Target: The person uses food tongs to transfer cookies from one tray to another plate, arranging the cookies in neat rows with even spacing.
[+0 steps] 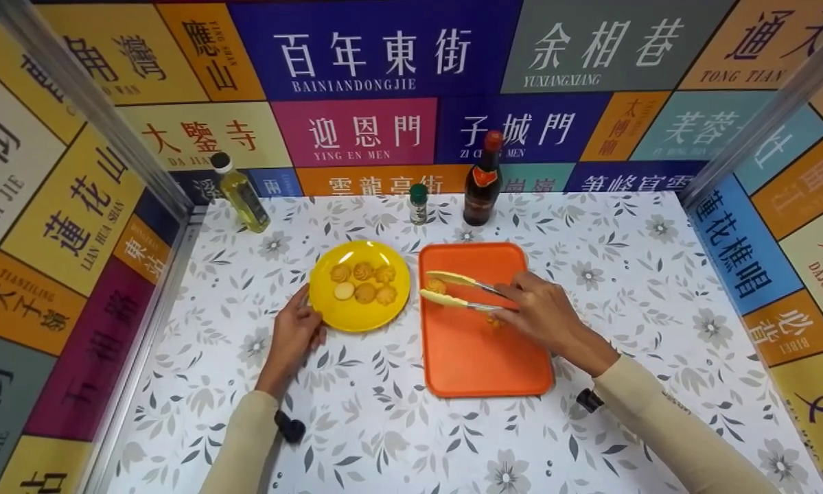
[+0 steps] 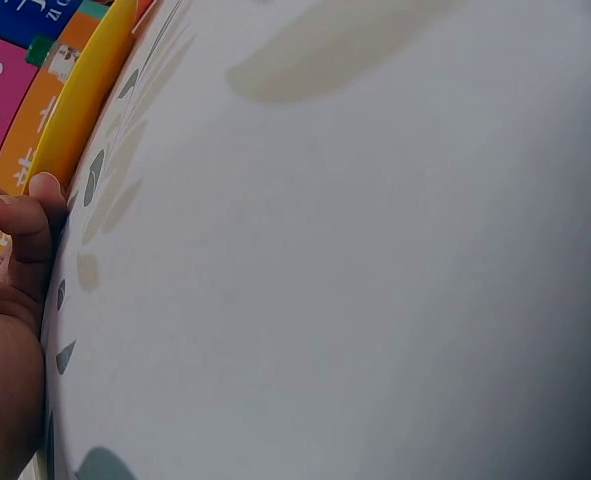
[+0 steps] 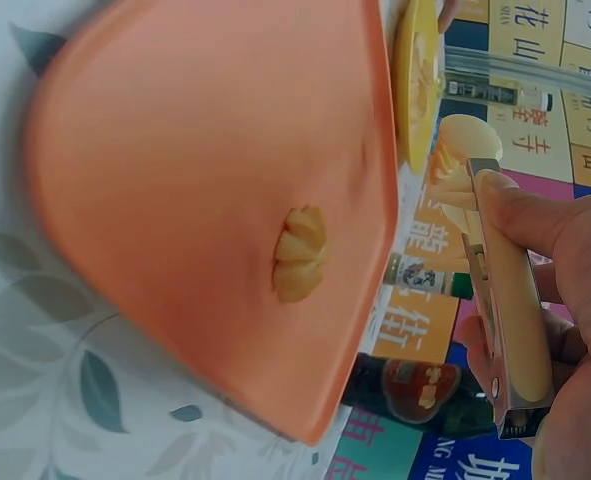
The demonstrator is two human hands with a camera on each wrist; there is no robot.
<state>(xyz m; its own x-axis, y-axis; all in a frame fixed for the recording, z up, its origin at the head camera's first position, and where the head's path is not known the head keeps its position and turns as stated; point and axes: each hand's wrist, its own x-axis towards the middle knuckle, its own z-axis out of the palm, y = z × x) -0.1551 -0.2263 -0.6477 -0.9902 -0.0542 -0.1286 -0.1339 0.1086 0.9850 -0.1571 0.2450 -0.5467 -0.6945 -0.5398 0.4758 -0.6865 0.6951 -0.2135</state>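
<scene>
My right hand grips a pair of metal tongs with cream-coloured tips, held over the orange tray. Between those tips is a golden swirled cookie, partly covered by them in the right wrist view. Another ridged cookie lies on the tray, largely hidden under the right hand in the head view. My left hand holds the lower left rim of a yellow plate, its thumb and fingers at the edge. Several cookies sit grouped on that plate, one of them paler and smooth.
Behind the plate and tray stand an oil bottle at the left, a small green-capped jar and a dark red-capped bottle. Printed panels wall in the table on three sides. A floral cloth covers the tabletop.
</scene>
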